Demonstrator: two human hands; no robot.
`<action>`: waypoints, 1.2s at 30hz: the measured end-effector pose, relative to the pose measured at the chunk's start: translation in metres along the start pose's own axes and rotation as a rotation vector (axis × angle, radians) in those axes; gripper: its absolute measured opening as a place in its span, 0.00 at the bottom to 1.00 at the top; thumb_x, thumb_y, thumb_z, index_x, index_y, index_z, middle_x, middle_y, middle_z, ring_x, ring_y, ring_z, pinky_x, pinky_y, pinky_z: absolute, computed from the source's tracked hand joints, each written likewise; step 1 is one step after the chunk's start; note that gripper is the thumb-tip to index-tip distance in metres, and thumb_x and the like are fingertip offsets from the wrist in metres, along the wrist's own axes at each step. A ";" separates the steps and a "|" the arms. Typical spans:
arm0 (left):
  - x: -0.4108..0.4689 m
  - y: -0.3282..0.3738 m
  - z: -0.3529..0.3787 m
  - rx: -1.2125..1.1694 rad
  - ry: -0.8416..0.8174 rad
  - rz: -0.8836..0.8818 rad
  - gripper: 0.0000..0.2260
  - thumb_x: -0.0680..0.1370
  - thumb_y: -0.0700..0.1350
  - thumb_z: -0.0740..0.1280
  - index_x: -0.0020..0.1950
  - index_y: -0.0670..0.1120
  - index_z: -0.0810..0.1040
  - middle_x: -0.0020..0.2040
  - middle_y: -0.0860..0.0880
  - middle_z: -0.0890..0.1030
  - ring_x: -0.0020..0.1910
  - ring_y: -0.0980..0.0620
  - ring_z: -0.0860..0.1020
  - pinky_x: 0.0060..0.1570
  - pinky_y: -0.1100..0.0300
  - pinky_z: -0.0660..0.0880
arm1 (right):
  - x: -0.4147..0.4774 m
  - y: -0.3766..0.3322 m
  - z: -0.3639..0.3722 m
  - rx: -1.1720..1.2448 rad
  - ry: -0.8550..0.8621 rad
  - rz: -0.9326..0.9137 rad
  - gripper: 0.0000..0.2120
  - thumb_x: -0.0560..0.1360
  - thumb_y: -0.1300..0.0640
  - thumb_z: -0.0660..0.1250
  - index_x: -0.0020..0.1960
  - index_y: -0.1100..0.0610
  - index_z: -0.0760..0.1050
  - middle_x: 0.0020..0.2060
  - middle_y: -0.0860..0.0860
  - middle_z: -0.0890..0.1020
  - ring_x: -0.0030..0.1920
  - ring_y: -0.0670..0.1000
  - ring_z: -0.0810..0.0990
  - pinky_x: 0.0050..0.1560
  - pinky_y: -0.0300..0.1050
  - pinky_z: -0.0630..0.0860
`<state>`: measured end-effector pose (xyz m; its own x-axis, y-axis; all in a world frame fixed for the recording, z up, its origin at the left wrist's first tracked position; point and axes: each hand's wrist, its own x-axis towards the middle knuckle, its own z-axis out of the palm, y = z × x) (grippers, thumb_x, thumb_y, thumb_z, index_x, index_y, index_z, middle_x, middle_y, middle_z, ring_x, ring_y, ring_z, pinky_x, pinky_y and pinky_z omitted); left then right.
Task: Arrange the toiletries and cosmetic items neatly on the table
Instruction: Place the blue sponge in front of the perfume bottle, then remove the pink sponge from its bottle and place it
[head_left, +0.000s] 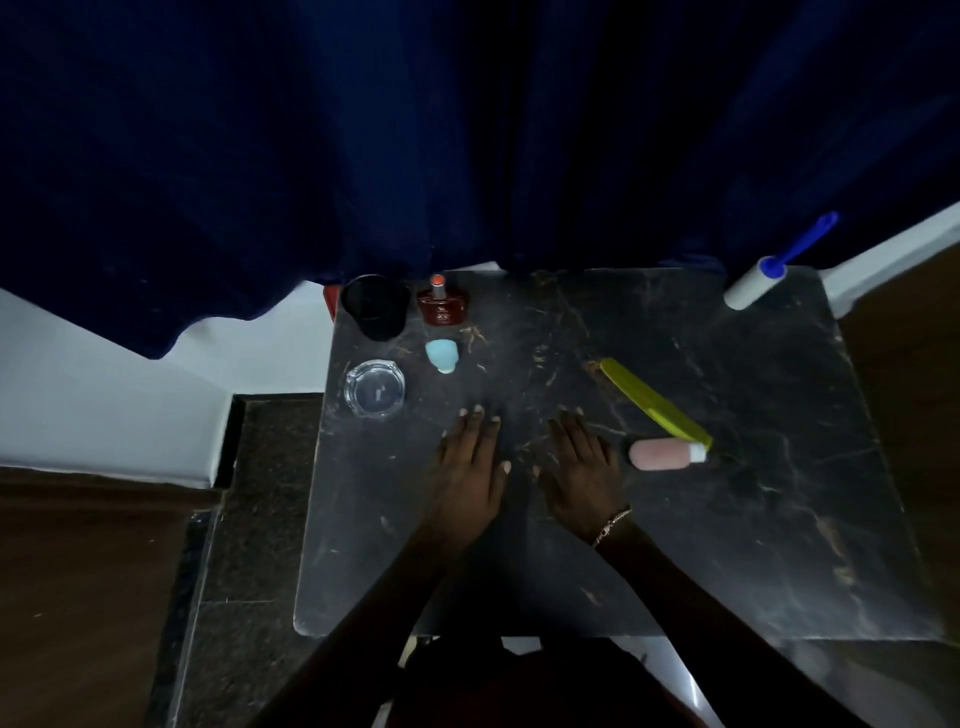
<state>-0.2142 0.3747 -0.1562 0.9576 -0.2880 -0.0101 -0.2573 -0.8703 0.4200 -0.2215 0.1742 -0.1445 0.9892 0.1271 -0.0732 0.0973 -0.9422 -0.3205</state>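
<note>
Both hands lie flat, palms down, on the dark marble table. My left hand and my right hand hold nothing, fingers spread. A pink bottle with a white cap lies on its side just right of my right hand. A yellow-green comb lies slanted above the bottle. At the far left stand a black cup, a red perfume bottle and a small light-blue bottle. A clear glass dish sits in front of the cup.
A lint roller with a blue handle lies at the table's far right corner. A dark blue curtain hangs behind the table. White wall and dark floor tiles lie to the left.
</note>
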 end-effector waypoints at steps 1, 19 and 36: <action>0.000 0.007 0.005 0.010 -0.010 0.005 0.27 0.85 0.56 0.54 0.82 0.46 0.60 0.83 0.44 0.56 0.83 0.44 0.54 0.78 0.42 0.59 | -0.007 0.007 -0.003 -0.004 -0.002 0.006 0.32 0.75 0.45 0.62 0.76 0.58 0.61 0.76 0.57 0.63 0.75 0.58 0.62 0.68 0.60 0.68; 0.065 0.171 0.103 -0.057 -0.299 0.058 0.30 0.76 0.50 0.70 0.76 0.45 0.67 0.71 0.45 0.74 0.69 0.43 0.73 0.65 0.45 0.74 | -0.034 0.164 -0.045 -0.234 -0.173 0.217 0.26 0.67 0.53 0.69 0.65 0.54 0.73 0.66 0.53 0.73 0.60 0.62 0.71 0.54 0.58 0.71; 0.072 0.169 0.105 -0.383 -0.291 -0.112 0.15 0.79 0.38 0.67 0.66 0.46 0.76 0.65 0.43 0.76 0.65 0.44 0.75 0.63 0.53 0.73 | -0.015 0.168 -0.027 -0.118 -0.293 0.157 0.26 0.69 0.53 0.68 0.65 0.56 0.67 0.57 0.55 0.76 0.60 0.62 0.75 0.56 0.59 0.74</action>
<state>-0.2021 0.1653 -0.1812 0.8864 -0.3481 -0.3050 -0.0359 -0.7087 0.7046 -0.2165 0.0053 -0.1719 0.9211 0.0457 -0.3866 -0.0241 -0.9845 -0.1738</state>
